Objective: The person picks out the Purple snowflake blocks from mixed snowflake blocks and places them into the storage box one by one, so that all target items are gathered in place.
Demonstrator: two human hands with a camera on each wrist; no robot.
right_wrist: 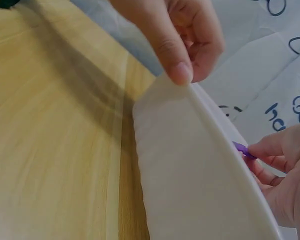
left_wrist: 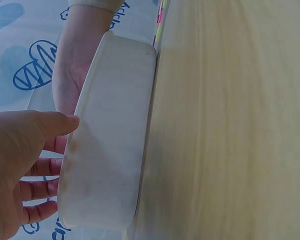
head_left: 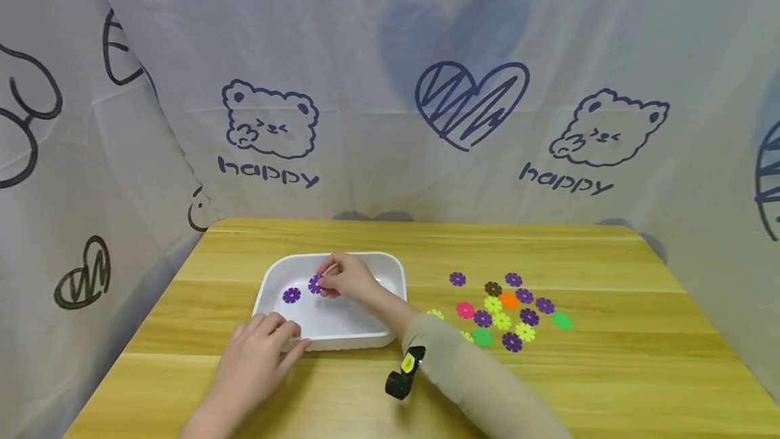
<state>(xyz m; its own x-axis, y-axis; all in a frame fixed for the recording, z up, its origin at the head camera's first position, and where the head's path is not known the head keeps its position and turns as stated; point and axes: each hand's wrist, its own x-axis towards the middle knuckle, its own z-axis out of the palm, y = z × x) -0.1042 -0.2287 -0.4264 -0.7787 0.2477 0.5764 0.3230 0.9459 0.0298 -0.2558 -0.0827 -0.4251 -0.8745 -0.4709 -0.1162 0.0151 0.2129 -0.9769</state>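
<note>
Over the inside of a white plastic tray, my right hand pinches a purple notched plastic disc between thumb and fingertips. Another purple disc lies on the tray floor, left of it. My left hand holds the tray's near left rim, thumb at the outer side and fingers over the edge. In the left wrist view the thumb of the left hand touches the rim. The right wrist view shows the pinched purple disc just beyond the rim.
Right of the tray, several loose notched discs lie on the wooden table: purple, yellow, green, pink, orange and brown. My right forearm covers part of them. A printed cloth hangs behind the table.
</note>
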